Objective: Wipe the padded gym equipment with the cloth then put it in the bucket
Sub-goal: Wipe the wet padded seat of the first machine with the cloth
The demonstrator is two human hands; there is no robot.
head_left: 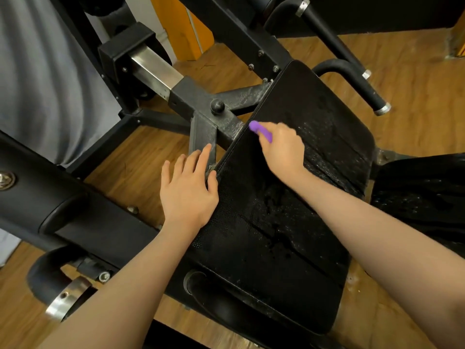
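1. While our right hand [281,149] works at the far left edge of the black padded seat [289,222], the purple cloth [260,132] shows only as a bunched strip poking out past the knuckles toward the metal frame [221,122]; most of it is hidden under the hand.
2. We judge the wiping to be under way; the pad's long axis runs from near our body away toward the upper right, and wet beads glisten over much of its surface, so the strokes to come likely follow that length back toward us.
3. Our right hand is curled tight round the cloth, fingers folded over it and pressing it down on the pad; it is the nearer hand to the cloth by far.
4. Our left hand [188,187] lies flat with fingers straight and slightly spread; its thumb touches the pad's left edge, its fingertips reach the frame's grey bar, and it holds nothing; we take it as a brace.
5. We see no bucket anywhere in view; where it stands we cannot tell, so the second part of the task is not yet begun.
6. A second dark pad [422,192] sits to the right, also beaded with wet.
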